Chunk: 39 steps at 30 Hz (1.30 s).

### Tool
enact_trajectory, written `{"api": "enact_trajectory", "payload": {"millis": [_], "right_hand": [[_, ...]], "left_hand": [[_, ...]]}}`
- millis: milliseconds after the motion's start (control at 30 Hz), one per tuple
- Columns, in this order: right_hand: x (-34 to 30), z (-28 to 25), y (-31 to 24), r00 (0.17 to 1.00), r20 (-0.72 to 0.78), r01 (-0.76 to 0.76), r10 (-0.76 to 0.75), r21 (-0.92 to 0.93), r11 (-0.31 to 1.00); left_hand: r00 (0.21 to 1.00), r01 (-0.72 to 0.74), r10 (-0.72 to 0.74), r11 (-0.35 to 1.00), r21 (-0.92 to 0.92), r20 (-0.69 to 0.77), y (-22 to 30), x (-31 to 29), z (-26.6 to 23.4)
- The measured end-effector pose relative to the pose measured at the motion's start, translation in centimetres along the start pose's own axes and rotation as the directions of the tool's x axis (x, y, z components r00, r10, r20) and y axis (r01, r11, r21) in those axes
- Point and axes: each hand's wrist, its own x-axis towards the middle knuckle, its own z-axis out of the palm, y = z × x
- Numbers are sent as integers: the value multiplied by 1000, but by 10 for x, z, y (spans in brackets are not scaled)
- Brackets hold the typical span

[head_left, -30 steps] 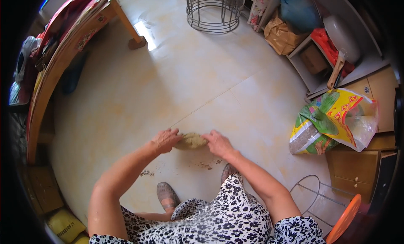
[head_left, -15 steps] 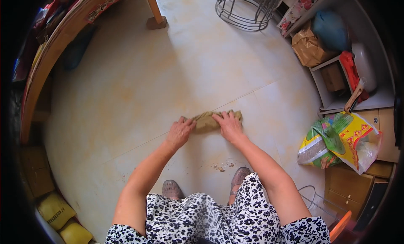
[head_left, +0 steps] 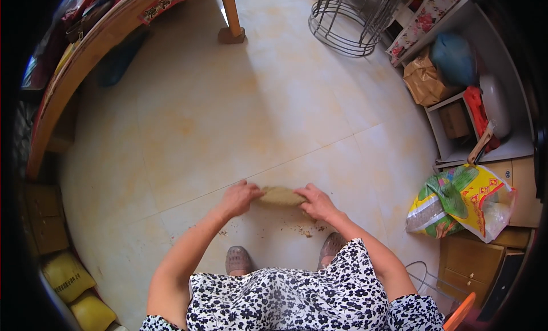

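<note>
Between my two hands a folded olive-brown cloth point(head_left: 279, 196) is stretched, somewhat blurred by motion. My left hand point(head_left: 241, 197) pinches its left end, and my right hand point(head_left: 317, 202) grips the right end; both are closed. Whether the cloth touches the floor or hangs just above it I cannot tell. Brown crumbs of debris point(head_left: 305, 231) lie on the tiled floor point(head_left: 205, 120), between the cloth and my shoes.
A wire stand point(head_left: 347, 31) and a wooden leg point(head_left: 231, 23) are at the far side. On the right stand shelves point(head_left: 505, 154) and a colourful plastic sack point(head_left: 465, 201). Yellow packages point(head_left: 68, 278) lie at the lower left.
Both hands have drawn the cloth nearer to my feet. It now spans the gap between them, where before it lay bunched on the floor. The whole view has shifted slightly.
</note>
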Motion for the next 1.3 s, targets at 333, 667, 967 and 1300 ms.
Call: {"api": "enact_trajectory", "payload": {"millis": [333,667,967,1300], "right_hand": [[53,-24,20,915,-394,-205,88,-267,941],[26,23,-8,977,-135,103,-164,-373,922],[-23,20,4,973,226,48,-33,-62,997],[-14,-87,55,972,-200,-181,127,-283,942]], "left_hand": [[972,-16,84,956,293,-220,-20,130,-24],[972,47,0,980,194,-236,-15,3,15],[994,103,-97,984,-143,54,22,-48,35],[974,-226,226,974,23,-32,54,103,4]]}}
